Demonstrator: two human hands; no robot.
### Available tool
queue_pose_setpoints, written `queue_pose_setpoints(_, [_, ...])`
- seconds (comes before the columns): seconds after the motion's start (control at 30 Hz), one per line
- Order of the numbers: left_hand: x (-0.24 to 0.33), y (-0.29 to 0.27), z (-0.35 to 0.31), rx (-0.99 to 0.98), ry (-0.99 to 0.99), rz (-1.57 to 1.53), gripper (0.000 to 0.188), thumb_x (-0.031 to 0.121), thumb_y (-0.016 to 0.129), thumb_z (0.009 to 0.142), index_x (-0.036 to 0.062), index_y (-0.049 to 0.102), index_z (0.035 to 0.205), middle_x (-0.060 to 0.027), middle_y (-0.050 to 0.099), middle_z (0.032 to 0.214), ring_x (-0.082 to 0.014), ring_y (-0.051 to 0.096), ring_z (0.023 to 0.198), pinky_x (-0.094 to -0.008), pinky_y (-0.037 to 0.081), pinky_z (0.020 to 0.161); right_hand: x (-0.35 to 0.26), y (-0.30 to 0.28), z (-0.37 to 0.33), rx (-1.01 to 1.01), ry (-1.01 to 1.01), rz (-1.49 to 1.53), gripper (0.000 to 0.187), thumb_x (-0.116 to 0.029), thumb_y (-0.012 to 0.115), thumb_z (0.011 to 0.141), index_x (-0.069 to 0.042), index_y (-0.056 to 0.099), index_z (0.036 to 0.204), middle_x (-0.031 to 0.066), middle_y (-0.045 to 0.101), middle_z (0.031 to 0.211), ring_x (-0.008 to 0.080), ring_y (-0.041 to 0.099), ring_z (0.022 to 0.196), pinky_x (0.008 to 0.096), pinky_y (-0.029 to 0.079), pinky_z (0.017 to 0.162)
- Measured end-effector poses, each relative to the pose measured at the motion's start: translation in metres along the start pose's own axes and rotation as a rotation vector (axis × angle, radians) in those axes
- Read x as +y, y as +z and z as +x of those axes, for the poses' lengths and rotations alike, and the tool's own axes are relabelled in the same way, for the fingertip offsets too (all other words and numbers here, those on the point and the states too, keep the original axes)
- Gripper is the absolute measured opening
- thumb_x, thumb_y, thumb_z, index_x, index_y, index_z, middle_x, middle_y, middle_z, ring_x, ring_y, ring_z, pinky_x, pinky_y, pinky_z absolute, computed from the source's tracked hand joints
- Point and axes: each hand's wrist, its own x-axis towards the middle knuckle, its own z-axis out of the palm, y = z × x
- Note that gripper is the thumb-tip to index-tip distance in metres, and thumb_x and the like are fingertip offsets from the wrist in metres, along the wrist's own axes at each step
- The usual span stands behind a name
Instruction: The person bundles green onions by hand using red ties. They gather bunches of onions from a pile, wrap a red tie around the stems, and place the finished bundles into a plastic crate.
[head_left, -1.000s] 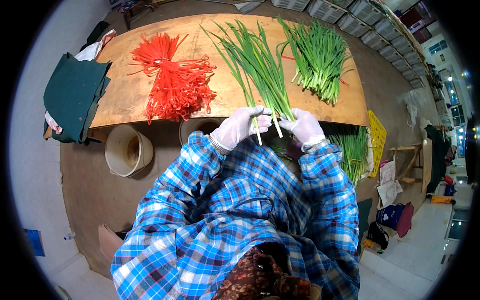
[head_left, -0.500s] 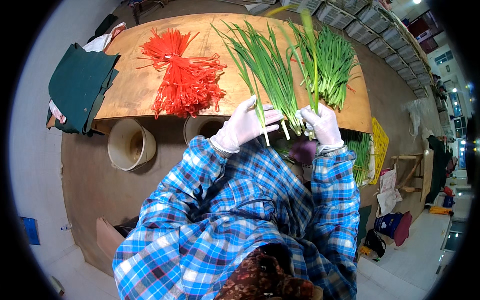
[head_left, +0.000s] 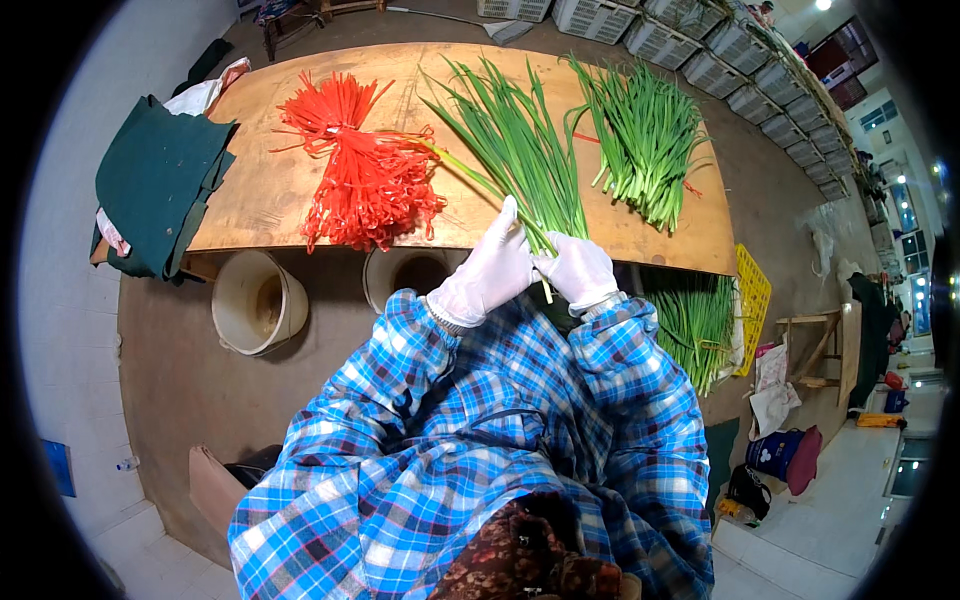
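Observation:
Both my hands wear thin white gloves and meet at the table's near edge. My right hand (head_left: 580,272) is closed round the white lower ends of a loose bunch of chives (head_left: 535,140), whose long green leaves fan out over the board. My left hand (head_left: 490,262) is closed against the same stalks, its thumb pointing up along them. One paler, yellowish stalk (head_left: 462,167) slants away to the left from between my hands, its tip near the red ties. To the right lies another bunch of chives (head_left: 645,145), with a red tie beneath it.
A bundle of red ties (head_left: 370,180) lies left of the bunch on the wooden table (head_left: 250,160). Dark green cloth (head_left: 165,190) covers the left end. A white bucket (head_left: 258,305) stands below. More chives (head_left: 692,325) sit by a yellow crate (head_left: 752,310); grey crates (head_left: 655,40) are stacked beyond.
My right hand has come left to meet my left hand at the stalk ends. The yellowish stalk, upright in my right hand before, now slants left. My left fingers have closed.

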Motion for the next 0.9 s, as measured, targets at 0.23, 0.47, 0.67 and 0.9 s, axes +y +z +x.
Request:
queue_pose_setpoints(0.23, [-0.012, -0.017, 0.007, 0.132, 0.029, 0.150, 0.023, 0.015, 0.045, 0.092, -0.0004, 0.049, 0.108, -0.0104, 0.055, 0.104, -0.0184, 0.057, 0.092, -0.0301, 0.049, 0.082, 0.031, 0.007, 0.003, -0.071, 0.103, 0.465, 0.031, -0.029, 0.062, 0.080, 0.002, 0.062, 0.081, 0.0108, 0.052, 0.056, 0.0142, 0.048, 0.050, 0.0294, 0.039, 0.048])
queue_pose_setpoints(0.47, [-0.012, -0.011, 0.009, 0.312, 0.097, 0.159, 0.028, 0.012, 0.045, 0.091, -0.0041, 0.045, 0.114, -0.0123, 0.056, 0.103, -0.0216, 0.057, 0.097, -0.0316, 0.047, 0.088, 0.019, -0.005, -0.015, 0.118, 0.183, 1.047, 0.016, -0.014, 0.064, 0.079, -0.001, 0.056, 0.076, 0.0004, 0.053, 0.060, 0.0054, 0.046, 0.050, 0.0216, 0.037, 0.043])
queue_pose_setpoints(0.67, [0.002, -0.009, -0.003, 0.351, 0.015, 0.352, 0.032, 0.015, 0.042, 0.092, -0.0035, 0.044, 0.118, -0.0092, 0.056, 0.097, -0.0186, 0.058, 0.088, -0.0315, 0.049, 0.083, 0.047, -0.040, -0.032, 0.163, 0.212, 1.135, 0.012, -0.011, 0.062, 0.080, -0.001, 0.055, 0.079, 0.0002, 0.049, 0.057, 0.0069, 0.045, 0.047, 0.0213, 0.041, 0.045])
queue_pose_setpoints(0.9, [-0.017, -0.007, -0.005, 0.428, -0.146, 0.451, 0.025, 0.024, 0.054, 0.088, 0.0015, 0.057, 0.099, 0.0024, 0.046, 0.062, -0.0072, 0.038, 0.047, -0.0233, 0.038, 0.051, 0.075, -0.014, -0.042, 0.112, 0.257, 1.002, 0.012, -0.012, 0.061, 0.082, -0.001, 0.058, 0.085, -0.0013, 0.053, 0.063, 0.0056, 0.046, 0.052, 0.0210, 0.037, 0.047])
